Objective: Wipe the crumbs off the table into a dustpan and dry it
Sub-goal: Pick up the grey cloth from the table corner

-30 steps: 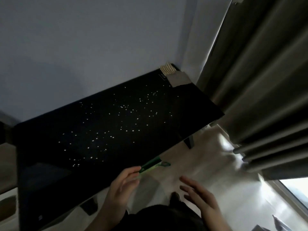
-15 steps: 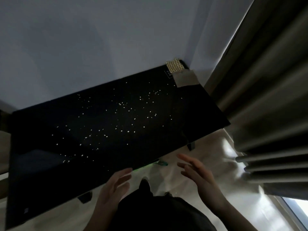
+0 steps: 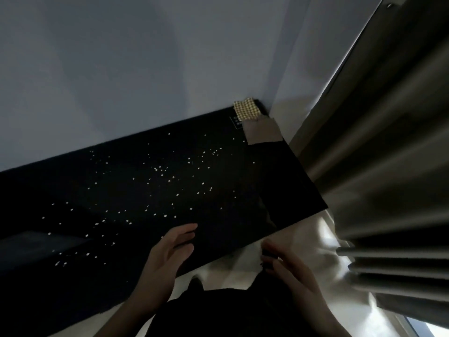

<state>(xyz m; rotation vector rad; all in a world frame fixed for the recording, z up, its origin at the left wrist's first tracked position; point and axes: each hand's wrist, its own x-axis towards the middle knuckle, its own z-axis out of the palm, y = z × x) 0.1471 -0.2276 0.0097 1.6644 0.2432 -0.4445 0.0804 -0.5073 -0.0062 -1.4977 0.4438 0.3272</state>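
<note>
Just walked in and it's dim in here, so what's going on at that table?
A person stands at a black table strewn with pale crumbs. Nothing has been wiped yet. The left hand hovers open over the near edge; the right hand is off the edge above the floor, fingers curled, and whether it holds anything is unclear. A checkered cloth and a plain cloth lie untouched in the far corner. No dustpan is visible.

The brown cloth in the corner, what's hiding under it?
A yellow checkered cloth pokes out from beneath the brown cloth, along with some white markings on the black table. The rest is covered.
</note>
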